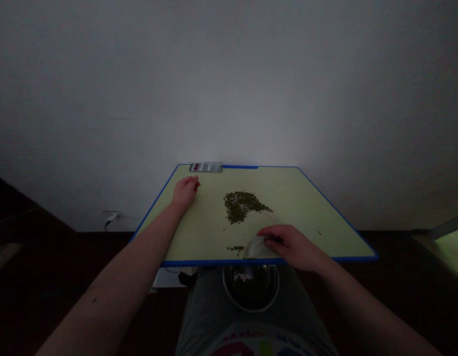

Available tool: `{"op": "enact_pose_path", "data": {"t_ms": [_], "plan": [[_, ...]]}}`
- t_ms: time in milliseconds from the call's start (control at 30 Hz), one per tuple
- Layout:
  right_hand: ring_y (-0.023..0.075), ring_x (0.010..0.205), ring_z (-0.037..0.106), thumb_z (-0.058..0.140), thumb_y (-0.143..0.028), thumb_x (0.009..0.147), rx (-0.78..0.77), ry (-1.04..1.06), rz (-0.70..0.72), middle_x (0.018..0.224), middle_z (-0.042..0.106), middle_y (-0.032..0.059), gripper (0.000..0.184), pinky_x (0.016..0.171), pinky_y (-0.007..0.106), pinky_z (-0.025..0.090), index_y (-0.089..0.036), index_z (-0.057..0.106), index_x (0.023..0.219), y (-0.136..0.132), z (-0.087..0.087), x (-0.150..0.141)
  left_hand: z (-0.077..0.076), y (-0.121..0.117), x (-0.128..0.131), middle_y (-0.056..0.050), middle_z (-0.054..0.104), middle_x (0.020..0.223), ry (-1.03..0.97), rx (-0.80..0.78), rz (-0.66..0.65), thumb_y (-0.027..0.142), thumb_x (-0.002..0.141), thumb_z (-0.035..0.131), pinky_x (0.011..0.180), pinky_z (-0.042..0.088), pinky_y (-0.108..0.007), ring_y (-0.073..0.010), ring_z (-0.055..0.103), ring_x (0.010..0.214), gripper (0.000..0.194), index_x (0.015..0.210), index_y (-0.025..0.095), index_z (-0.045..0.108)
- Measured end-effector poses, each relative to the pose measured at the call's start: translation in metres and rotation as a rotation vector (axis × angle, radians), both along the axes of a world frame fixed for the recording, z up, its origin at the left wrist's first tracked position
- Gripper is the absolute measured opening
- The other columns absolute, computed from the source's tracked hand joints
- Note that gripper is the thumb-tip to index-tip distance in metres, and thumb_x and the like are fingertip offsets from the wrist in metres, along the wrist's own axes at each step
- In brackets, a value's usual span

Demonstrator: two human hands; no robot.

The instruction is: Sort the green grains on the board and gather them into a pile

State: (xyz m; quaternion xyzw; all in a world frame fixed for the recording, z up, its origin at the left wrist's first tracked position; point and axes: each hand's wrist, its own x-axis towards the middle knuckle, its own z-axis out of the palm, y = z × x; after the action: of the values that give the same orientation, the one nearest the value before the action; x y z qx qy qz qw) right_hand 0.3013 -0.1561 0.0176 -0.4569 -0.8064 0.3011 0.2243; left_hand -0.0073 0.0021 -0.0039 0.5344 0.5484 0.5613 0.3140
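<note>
A blue-rimmed pale green cutting board (pixel 310 212) is carrying a heap of small green seeds (pixel 241 205) mid-board, while the left hand (pixel 185 193) is resting nearby with fingers curled together on nothing and the right hand (pixel 288 244) is clamping a clear round dish (pixel 255 248) above a steel bowl (pixel 251 291).

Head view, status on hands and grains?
Right hand over clear round dish at near edge of pale green board. Left hand resting on board, apart from pile. Green grains heaped mid-board, few strays. Metal bowl below board edge.
</note>
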Motion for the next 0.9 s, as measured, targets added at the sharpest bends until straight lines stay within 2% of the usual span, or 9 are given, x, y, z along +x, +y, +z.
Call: {"op": "enact_pose_path", "data": {"t_ms": [500,633,767,900], "plan": [[0.0188,0.089,0.059,0.047,-0.023,0.081,0.002,0.025,-0.009,0.1,0.065,0.006,0.027,0.078,0.032,0.046,-0.02,0.062,0.103,0.001,-0.004,0.007,-0.002,0.002,-0.003,0.003,0.041,0.044,0.041,0.018,-0.004,0.045,0.073,0.046,0.04,0.028,-0.022,-0.0084,0.036,0.039,0.032,0.057,0.017,0.051],[0.0183,0.082,0.06,0.046,-0.023,0.08,0.06,-0.014,-0.106,0.094,0.066,0.0058,0.028,0.075,0.031,0.046,-0.019,0.062,0.103,0.008,-0.007,0.008,-0.004,0.003,-0.004,0.003,0.04,0.044,0.021,0.022,-0.01,0.044,0.073,0.046,0.039,0.027,-0.022,-0.0084,0.036,0.039,0.032,0.057,0.017,0.05],[0.0172,0.078,0.059,0.045,-0.02,0.079,0.155,-0.066,-0.156,0.088,0.066,0.005,0.029,0.073,0.031,0.045,-0.018,0.06,0.104,0.022,-0.005,-0.005,-0.004,0.003,-0.002,0.004,0.04,0.044,0.0,0.026,-0.022,0.043,0.073,0.048,0.039,0.027,-0.021,-0.0078,0.036,0.039,0.031,0.056,0.017,0.05],[0.0182,0.09,0.058,0.044,-0.017,0.079,0.276,-0.166,-0.126,0.098,0.065,0.0064,0.031,0.082,0.031,0.042,-0.018,0.061,0.105,0.036,0.0,-0.03,-0.002,0.001,0.001,0.004,0.04,0.043,0.003,0.022,-0.011,0.043,0.073,0.047,0.039,0.027,-0.021,-0.0075,0.035,0.039,0.031,0.056,0.017,0.05]]}}
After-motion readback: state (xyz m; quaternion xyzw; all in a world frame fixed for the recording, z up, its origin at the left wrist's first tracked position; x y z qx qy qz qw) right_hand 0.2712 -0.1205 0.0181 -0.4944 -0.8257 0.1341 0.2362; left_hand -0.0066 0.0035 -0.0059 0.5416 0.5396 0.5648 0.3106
